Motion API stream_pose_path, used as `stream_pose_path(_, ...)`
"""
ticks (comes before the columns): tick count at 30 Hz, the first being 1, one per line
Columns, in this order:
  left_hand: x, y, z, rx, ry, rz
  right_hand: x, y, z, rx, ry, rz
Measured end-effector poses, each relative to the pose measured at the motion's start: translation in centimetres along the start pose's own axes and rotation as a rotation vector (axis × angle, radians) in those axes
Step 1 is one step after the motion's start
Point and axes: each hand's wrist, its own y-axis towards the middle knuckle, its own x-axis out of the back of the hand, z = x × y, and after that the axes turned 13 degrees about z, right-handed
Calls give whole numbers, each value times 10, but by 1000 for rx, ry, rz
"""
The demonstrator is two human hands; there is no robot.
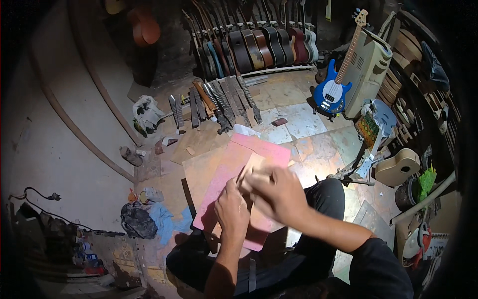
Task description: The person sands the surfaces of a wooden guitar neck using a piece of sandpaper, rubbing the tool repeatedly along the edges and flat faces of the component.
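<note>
My left hand (pixel 233 208) is closed round a pale wooden piece (pixel 255 161), whose upper end sticks out above the fingers. Against that piece, my right hand (pixel 280 195) is blurred by motion with its fingers curled in. Whatever lies between those fingers is hidden. Below both hands is a pink board (pixel 211 209), resting at my lap. A tan sheet (pixel 198 168) shows by its far left edge.
Beyond the board lie several dark fretted guitar necks (pixel 219 102). Guitars (pixel 264 47) fill a rack at the back. A blue bass (pixel 329 92) stands far right, an unfinished guitar body (pixel 398 167) nearer. Left are a black bag (pixel 138 221) and blue cloth (pixel 167 224).
</note>
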Motion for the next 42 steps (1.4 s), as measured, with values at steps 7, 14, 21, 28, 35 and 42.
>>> stream_pose_path(7, 0, -3, 3, 51, 23, 25, -7, -3, 4, 20, 16, 21)
stream_pose_path(14, 4, 0, -7, 14, 42, 19, -18, 17, -34, -157, 171, 46)
stream_pose_path(21, -4, -1, -2, -32, 1, -21, -7, 47, -58, -238, 765, 81)
stream_pose_path(28, 3, -6, 4, 4, 49, 34, -20, 26, -45, -95, 161, 14)
stream_pose_path(35, 17, 7, 0, -21, -32, -14, -120, 76, -207, -564, 863, 736)
stream_pose_path(42, 40, 28, 31, -69, 24, -10, -157, -4, -178, -687, 1201, 461)
